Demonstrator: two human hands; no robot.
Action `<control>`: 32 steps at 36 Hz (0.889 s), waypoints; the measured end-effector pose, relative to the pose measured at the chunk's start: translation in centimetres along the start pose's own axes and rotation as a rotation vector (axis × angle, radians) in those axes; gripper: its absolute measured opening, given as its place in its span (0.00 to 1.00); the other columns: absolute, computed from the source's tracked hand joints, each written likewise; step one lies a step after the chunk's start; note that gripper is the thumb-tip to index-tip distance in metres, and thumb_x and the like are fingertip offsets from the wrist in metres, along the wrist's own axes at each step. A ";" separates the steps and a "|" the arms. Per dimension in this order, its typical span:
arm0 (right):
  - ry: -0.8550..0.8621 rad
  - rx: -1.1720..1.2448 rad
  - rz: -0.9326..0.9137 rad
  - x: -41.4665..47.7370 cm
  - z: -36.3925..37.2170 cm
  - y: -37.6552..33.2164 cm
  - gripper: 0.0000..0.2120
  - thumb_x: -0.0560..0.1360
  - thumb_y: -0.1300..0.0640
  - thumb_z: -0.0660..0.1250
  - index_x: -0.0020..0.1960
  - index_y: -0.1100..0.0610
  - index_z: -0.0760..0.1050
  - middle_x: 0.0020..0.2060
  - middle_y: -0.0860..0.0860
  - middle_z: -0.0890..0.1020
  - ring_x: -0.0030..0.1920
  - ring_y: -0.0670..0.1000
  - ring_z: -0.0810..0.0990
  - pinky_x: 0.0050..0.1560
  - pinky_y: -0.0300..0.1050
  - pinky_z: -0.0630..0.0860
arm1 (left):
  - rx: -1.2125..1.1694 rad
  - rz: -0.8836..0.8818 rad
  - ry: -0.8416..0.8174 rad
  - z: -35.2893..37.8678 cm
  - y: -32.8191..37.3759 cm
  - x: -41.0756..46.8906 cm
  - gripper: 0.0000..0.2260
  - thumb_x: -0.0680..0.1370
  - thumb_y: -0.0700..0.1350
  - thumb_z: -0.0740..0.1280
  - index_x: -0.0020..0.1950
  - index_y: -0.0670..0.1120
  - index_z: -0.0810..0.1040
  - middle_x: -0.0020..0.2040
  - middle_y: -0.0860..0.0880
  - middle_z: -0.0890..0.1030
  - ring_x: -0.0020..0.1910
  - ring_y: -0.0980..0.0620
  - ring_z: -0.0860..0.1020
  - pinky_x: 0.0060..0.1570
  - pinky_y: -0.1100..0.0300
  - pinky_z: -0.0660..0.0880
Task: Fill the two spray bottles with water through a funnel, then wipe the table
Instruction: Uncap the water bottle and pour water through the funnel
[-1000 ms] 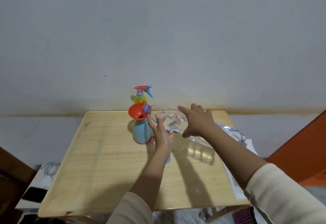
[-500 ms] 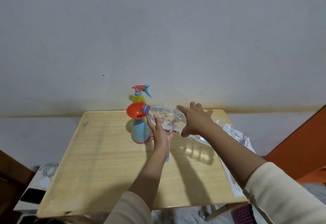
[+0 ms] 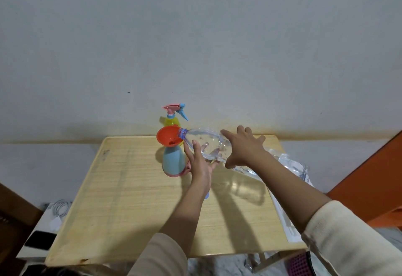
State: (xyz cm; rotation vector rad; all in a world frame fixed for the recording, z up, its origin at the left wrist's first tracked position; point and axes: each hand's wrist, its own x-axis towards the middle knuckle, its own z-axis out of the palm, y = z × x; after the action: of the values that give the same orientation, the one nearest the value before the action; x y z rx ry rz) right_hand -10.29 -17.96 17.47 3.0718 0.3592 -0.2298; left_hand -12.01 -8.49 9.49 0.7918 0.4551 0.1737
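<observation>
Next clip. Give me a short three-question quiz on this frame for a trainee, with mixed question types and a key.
1. True or false: the orange funnel sits in the neck of the blue spray bottle.
2. How many hands hold the clear bottle tipped toward the funnel? A) none B) one C) two
3. Fill in: the rear spray bottle, with its trigger head on, has a ____ body.

Key
1. True.
2. C: the left hand cups it from below near the neck, and the right hand grips its base end.
3. Yellow.
</observation>
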 end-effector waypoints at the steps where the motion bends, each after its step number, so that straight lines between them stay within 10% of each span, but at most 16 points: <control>1: -0.001 -0.002 0.002 0.0 0.0 0.0 0.41 0.63 0.51 0.73 0.71 0.44 0.56 0.60 0.54 0.65 0.63 0.57 0.63 0.55 0.58 0.66 | 0.003 -0.002 -0.005 0.0 0.0 0.0 0.23 0.80 0.57 0.57 0.73 0.63 0.53 0.63 0.45 0.75 0.56 0.39 0.79 0.60 0.39 0.71; 32: 0.027 0.009 0.001 -0.1 0.3 0.5 0.38 0.62 0.50 0.72 0.68 0.45 0.59 0.58 0.54 0.65 0.62 0.57 0.63 0.54 0.58 0.65 | 0.020 -0.020 -0.022 0.0 -0.5 0.4 0.22 0.80 0.58 0.57 0.72 0.63 0.54 0.62 0.44 0.76 0.57 0.38 0.79 0.61 0.37 0.70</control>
State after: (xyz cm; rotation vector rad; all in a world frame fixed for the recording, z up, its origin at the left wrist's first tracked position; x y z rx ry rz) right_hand -10.30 -18.48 17.20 3.0870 0.3586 -0.1908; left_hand -11.68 -8.74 8.98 0.8080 0.4450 0.1416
